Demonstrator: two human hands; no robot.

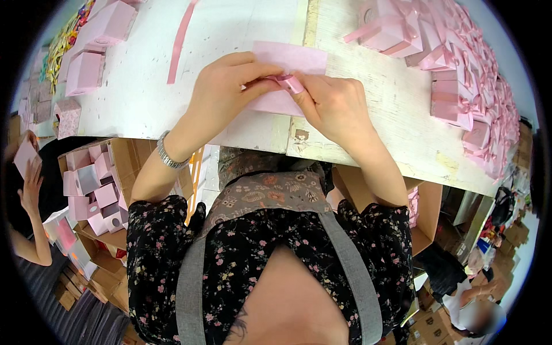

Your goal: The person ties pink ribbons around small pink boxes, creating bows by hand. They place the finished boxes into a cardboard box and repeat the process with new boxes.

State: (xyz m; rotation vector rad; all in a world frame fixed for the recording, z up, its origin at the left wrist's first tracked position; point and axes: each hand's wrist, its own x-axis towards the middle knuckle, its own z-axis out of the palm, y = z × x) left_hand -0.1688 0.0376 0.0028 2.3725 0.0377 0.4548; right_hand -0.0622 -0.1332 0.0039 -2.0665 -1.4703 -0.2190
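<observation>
My left hand (239,82) and my right hand (334,101) meet over a pale pink box (293,56) on the white table. Between thumb and fingers, my left hand pinches part of a pink satin ribbon (294,84). A loop of that ribbon lies at my right hand's thumb and fingertips, which grip it. The ribbon's knot, if there is one, is hidden by the fingers. To the left of the box, a separate length of pink ribbon (179,47) lies flat on the table.
Pink boxes with ribbon bows (450,97) crowd the table's right side. Plain pink boxes (84,72) stand at the left. Below the table edge, a cardboard carton (129,166) holds several pink boxes; another carton (427,215) is at the right. Two co-workers are near, left and lower right.
</observation>
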